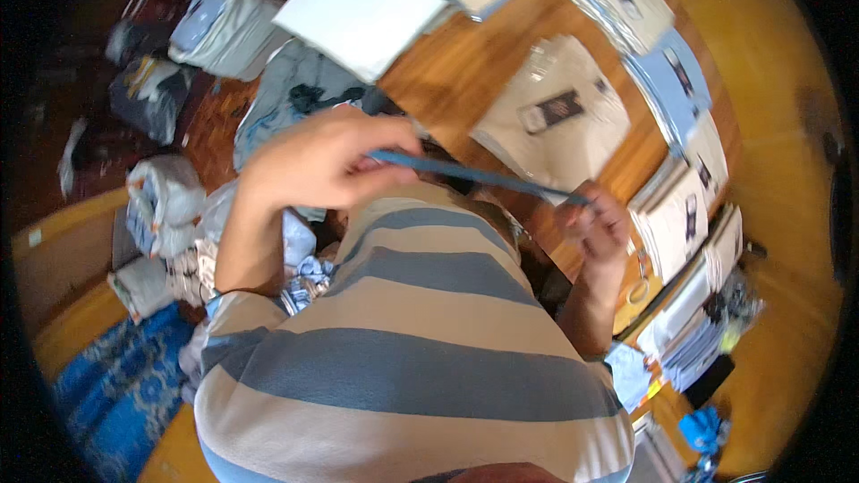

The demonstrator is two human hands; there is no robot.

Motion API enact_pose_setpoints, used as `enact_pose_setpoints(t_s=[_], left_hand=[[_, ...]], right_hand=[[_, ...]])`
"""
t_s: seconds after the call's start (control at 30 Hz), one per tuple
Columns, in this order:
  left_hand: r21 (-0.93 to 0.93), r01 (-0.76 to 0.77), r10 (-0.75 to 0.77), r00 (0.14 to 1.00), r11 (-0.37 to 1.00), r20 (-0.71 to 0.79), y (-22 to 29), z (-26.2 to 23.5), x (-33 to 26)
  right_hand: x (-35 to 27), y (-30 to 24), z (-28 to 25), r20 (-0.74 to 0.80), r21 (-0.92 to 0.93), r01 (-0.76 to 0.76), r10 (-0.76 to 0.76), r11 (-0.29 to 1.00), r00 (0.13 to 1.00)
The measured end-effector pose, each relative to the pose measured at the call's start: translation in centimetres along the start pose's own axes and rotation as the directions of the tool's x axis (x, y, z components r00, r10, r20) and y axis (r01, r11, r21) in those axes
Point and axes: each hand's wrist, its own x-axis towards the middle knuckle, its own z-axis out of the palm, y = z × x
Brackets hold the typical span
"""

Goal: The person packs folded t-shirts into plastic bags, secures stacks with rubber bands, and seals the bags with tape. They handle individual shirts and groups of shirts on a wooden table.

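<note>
A narrow blue strip (474,173) is stretched in front of my striped shirt, slightly blurred, sloping down to the right. My left hand (327,156) pinches its left end between thumb and fingers. At the other end, the closed fingers of my right hand (594,225) grip it. What the strip is made of cannot be made out. Just beyond, a beige folded garment in a clear plastic bag (577,148) lies on the wooden table (429,67), with a dark label on its front.
More bagged folded garments line the table's far and right edges, including a light blue stack (667,89). A white flat sheet or board (358,13) covers the far left corner. Full bags (224,27) and loose clothes stand on the left. Blue patterned cloth (125,394) lies lower left.
</note>
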Motion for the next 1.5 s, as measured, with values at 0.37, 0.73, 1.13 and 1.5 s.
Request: enact_pose_setpoints(t_s=[0.37, 0.73, 1.13, 1.5], left_hand=[[0.332, 0.39, -0.296, 0.907, 0.859, -0.3, -7.8, 6.9, 22.8], [-0.028, 0.259, -0.26, 0.954, 0.966, -0.15, -13.0, 13.5, 25.5], [-0.102, -0.112, 0.13, 0.971, 0.988, 0.2, -11.4, 8.2, 15.9], [-0.21, -0.457, 0.487, 0.865, 0.864, 0.123, -9.8, 6.2, 18.2]], right_hand=[[0.5, 6.7, -20.4, -0.548, -0.727, -0.119, -0.468, 0.676, 0.693], [5.7, 10.0, -11.5, -0.824, -0.231, -0.574, 0.156, 0.786, 0.545], [-4.2, 9.5, -3.7, -0.28, -0.618, 0.0, -0.22, 0.786, 0.934], [5.0, -14.7, -1.8, 0.57, -0.703, 0.681, -0.408, 0.208, 0.713]])
